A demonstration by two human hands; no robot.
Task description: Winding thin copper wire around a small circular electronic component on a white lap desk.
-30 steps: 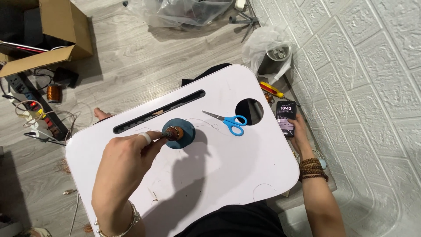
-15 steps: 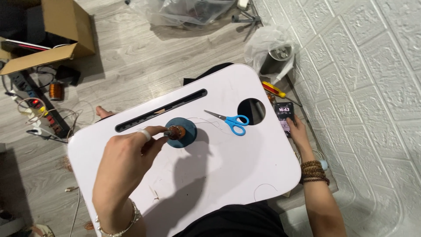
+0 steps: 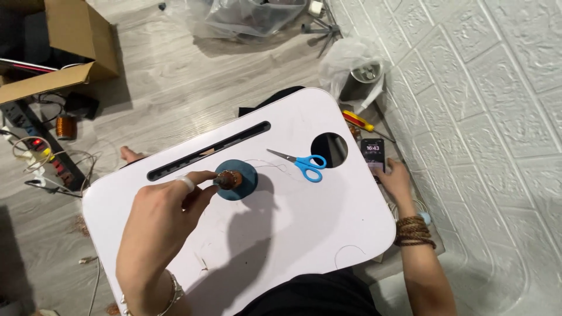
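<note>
Copper-wound coil (image 3: 229, 179) stays pinched in the left hand (image 3: 164, 219) fingers above the white counter (image 3: 281, 234) by a blue spool, while the right hand (image 3: 396, 178) has shifted onto the phone (image 3: 373, 154) beside it, its fingers seemingly resting loose.

Left hand (image 3: 161, 219) pinches a copper-wound spool (image 3: 229, 179) above a white lap desk (image 3: 293, 234); blue-handled scissors (image 3: 301, 164) lie nearby; right hand (image 3: 397, 178) touches a smartphone (image 3: 373, 154) on the floor.

lit phone screen (image 3: 373, 154) – floor, cardboard box (image 3: 55, 44) – far left
</note>
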